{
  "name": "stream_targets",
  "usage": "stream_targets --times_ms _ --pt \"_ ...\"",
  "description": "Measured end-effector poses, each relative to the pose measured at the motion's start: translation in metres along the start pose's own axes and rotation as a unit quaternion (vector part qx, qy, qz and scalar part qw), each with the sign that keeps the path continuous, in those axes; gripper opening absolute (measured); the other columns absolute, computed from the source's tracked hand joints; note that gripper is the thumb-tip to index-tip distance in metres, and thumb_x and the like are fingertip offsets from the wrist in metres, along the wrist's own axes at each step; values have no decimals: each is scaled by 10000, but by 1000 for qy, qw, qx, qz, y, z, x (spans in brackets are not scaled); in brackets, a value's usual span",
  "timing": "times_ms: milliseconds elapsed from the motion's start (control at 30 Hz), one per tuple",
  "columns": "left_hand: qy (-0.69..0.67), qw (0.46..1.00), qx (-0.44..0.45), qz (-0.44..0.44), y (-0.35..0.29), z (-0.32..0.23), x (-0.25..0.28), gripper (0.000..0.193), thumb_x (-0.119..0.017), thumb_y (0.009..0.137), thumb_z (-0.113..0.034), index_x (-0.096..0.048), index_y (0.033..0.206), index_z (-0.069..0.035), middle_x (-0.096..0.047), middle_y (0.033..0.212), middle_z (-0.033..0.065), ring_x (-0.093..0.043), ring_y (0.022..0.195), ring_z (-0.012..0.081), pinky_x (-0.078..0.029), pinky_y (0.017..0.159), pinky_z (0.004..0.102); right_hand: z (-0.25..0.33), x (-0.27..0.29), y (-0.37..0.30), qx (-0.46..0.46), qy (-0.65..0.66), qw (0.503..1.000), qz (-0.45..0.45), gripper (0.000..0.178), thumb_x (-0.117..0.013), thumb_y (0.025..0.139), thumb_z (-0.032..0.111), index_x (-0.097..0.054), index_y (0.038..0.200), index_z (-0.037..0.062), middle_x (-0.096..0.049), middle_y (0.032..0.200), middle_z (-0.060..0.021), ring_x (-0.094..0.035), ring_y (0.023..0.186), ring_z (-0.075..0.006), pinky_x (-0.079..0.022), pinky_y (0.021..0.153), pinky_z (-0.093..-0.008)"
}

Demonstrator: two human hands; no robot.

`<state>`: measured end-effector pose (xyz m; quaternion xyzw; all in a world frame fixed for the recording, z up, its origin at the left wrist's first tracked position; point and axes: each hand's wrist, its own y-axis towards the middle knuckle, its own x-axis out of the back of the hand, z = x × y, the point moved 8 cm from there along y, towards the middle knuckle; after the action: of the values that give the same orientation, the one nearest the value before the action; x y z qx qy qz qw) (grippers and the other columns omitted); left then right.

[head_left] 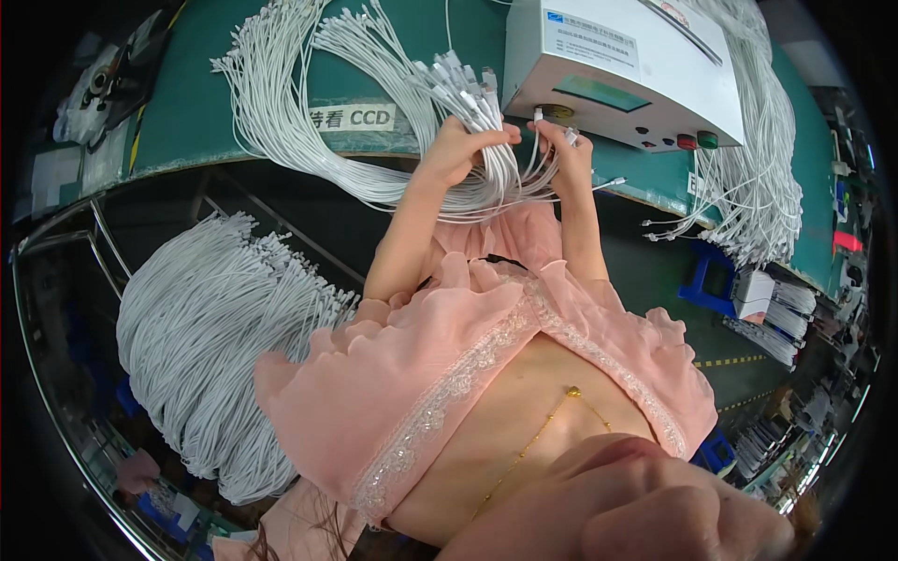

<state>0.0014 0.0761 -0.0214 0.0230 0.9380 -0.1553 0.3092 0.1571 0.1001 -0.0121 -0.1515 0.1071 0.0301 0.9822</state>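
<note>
My left hand is closed around a thick bundle of white cables, whose plugs fan out above the fingers. Close to its right, my right hand pinches white cable ends. One cable plug stands upright at its fingertips, beside the round brass-coloured socket on the front of a white tester box. Whether that plug touches the socket, I cannot tell. Below both hands the cables droop in a loop over the bench edge and across my lap.
More white cables lie on the green bench at left. Another bunch hangs over its right edge. The box carries a small screen, a red button and a green one. A big cable heap sits at lower left.
</note>
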Motion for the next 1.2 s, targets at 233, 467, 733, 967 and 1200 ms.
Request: stream_targets --times_ms 233,467,733,967,1200 --pt "-24 1000 -18 0 -4 -12 -5 230 -655 746 31 -555 951 65 -620 907 167 -644 792 259 -548 672 349 0 7 12 -26 33 998 -37 140 -638 738 98 -625 764 -38 -527 580 -10 -438 477 -63 -292 445 -206" --pt "-54 997 -18 -46 -2 -14 0 277 -680 715 54 -554 961 39 -614 876 133 -642 764 246 -541 637 327 4 5 16 -14 25 999 -27 108 -620 721 75 -615 732 -33 -545 587 -29 -464 494 -83 -328 471 -222" --pt "-10 998 -55 -5 -2 -7 -10 299 -700 673 68 -568 937 17 -621 841 102 -633 745 206 -519 654 299 20 -8 3 106 -123 987 21 171 -633 756 114 -663 810 -46 -602 667 -42 -514 606 -70 -384 549 -205" --pt "56 996 -70 -12 -4 -2 -18 243 -681 713 40 -572 929 26 -632 857 116 -630 732 181 -505 635 273 -3 2 1 13 14 1000 14 157 -653 747 76 -676 836 -50 -548 610 8 -440 534 -43 -298 482 -200" --pt "-76 994 -73 -14 -9 -14 -13 275 -663 738 25 -541 985 32 -632 862 123 -642 777 224 -514 683 284 4 1 12 -28 29 999 -18 106 -674 716 66 -650 696 -35 -510 569 15 -421 485 -53 -282 453 -206"
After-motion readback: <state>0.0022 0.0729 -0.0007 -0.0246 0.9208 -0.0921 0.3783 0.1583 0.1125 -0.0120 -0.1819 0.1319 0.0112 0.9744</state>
